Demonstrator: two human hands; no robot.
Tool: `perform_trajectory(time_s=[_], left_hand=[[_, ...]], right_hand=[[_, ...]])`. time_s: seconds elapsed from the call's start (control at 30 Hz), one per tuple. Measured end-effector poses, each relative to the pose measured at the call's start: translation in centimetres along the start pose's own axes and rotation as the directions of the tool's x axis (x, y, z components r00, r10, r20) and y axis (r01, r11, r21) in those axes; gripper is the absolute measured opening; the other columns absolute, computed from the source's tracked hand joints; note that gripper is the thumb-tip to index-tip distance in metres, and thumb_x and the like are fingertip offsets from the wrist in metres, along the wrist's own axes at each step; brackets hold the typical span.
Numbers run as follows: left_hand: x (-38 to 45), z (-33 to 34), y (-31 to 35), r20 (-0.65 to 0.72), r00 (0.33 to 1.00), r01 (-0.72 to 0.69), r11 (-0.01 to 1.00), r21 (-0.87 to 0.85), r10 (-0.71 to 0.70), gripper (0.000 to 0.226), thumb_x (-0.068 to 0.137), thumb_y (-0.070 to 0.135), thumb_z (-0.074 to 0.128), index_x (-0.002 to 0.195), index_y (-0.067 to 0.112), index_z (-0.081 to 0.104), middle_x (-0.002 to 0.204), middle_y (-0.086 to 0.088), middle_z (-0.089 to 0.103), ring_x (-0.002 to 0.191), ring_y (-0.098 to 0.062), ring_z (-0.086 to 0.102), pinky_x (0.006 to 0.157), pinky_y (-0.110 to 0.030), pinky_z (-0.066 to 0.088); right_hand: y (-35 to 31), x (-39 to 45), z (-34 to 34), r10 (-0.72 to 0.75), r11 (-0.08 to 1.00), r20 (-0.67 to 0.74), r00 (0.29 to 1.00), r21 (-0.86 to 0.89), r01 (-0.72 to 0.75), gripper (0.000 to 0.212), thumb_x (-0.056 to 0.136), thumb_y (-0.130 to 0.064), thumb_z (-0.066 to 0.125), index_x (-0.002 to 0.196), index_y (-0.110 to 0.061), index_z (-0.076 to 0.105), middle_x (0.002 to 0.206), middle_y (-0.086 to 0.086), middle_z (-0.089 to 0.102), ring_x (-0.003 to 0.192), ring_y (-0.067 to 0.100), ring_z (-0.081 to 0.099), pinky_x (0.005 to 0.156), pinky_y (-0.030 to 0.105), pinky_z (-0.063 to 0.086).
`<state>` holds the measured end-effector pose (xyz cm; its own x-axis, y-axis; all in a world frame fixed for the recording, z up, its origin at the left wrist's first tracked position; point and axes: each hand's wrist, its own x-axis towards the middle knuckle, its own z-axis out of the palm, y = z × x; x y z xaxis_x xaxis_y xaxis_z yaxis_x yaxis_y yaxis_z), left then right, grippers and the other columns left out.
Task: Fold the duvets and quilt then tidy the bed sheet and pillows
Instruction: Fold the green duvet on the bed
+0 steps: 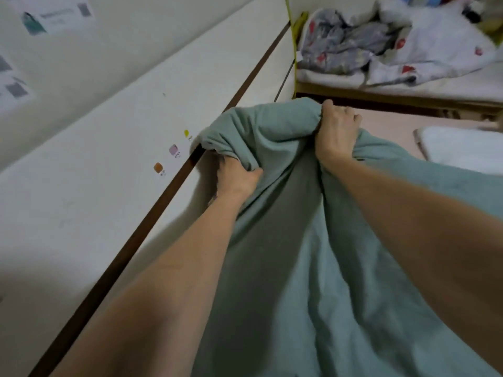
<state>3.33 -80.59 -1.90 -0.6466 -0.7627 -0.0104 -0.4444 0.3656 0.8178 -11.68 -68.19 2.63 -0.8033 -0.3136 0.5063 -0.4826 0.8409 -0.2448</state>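
Note:
A grey-green duvet (313, 268) stretches from the bottom of the view up to the far end of the bed. My left hand (236, 178) grips a bunched fold of it close to the wall-side edge. My right hand (336, 131) grips the duvet's far top edge, fingers curled over the cloth. Both arms are stretched forward. To the right lie the pink bed sheet (386, 123) and a white pillow (462, 148), partly covered by the duvet.
A white wall (95, 159) with small coloured stickers (173, 150) runs along the left, edged by a dark brown bed rail (152, 216). Beyond the bed's end, a second bed (408, 88) holds a crumpled floral quilt (367, 44).

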Motion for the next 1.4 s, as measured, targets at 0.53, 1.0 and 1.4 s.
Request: perform_trajectory(time_s=[0.53,1.0,1.4], left_hand=[[-15.7,1.7,-19.0,0.169,0.707,0.617,0.716,0.328,-0.687,0.087,0.09,0.048,0.057,0.147,-0.006,0.017,0.148,-0.024,0.034,0.133,-0.039,0.038,0.108,-0.044,0.035],[-26.0,2.1,-20.9,0.565,0.315,0.864,-0.016,-0.502,-0.763,0.066,0.086,0.057,0.06,0.134,0.015,0.04,0.12,-0.025,0.052,0.099,-0.038,0.057,0.066,-0.05,0.057],[-26.0,1.7,-15.0,0.189,0.63,0.574,0.288,-0.766,-0.753,0.07,0.078,0.011,0.074,0.137,0.015,0.037,0.134,-0.012,0.052,0.116,-0.028,0.056,0.097,-0.035,0.046]], right_hand=[[4.4,-34.6,2.2,-0.532,0.847,0.661,0.529,0.403,0.347,0.095,0.078,-0.081,0.035,0.15,-0.019,0.025,0.155,0.007,0.024,0.144,0.025,0.021,0.119,0.045,0.014],[2.0,-40.4,3.9,-0.105,0.989,0.765,0.636,0.011,0.15,0.077,0.088,-0.021,0.052,0.15,-0.014,0.008,0.147,0.015,0.031,0.134,0.031,0.034,0.112,0.044,0.026],[0.8,-35.7,-3.8,-0.142,0.959,0.522,0.841,0.282,-0.013,0.036,0.068,0.002,0.051,0.102,-0.007,0.056,0.071,0.013,0.058,0.071,0.038,0.055,0.063,0.037,0.04]])
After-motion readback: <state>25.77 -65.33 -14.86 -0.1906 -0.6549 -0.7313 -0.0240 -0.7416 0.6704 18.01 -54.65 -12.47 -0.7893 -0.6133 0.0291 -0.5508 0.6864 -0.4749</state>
